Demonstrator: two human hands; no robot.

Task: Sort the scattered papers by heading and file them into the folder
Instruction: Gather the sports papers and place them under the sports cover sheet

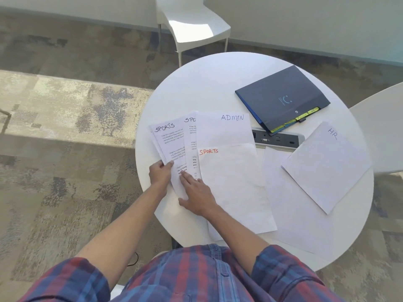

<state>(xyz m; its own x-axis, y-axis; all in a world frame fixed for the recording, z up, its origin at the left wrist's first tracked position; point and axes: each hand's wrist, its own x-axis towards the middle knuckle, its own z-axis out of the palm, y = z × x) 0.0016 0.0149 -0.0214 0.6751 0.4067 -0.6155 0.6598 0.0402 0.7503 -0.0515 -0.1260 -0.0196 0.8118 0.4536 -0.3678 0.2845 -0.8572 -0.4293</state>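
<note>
Left hand (pixel 160 174): fingers curled round edge of SPORTS sheets (pixel 169 140). Right hand (pixel 196 194): fingers straight, pressing flat on same fanned sheets. Beside: ADMIN sheet (pixel 226 131), red-headed SPORTS sheet (pixel 233 184), HR sheet (pixel 325 166), all on tabletop (pixel 209 88). Folder (pixel 283 97): closed, far side; yellow tabs protruding, lettering mostly illegible.

Sheets headed SPORTS (pixel 165 127), ADMIN (pixel 232 117), HR (pixel 333 134); folder tab (pixel 314 110) perhaps HR.

A smooth, matt white table (pixel 218 83) is seen. Thin matt paper sheets (pixel 231 182) are laid on it, beside a dark, faintly sheened folder (pixel 283 97). Mottled carpet (pixel 65 127) lies below the table.
</note>
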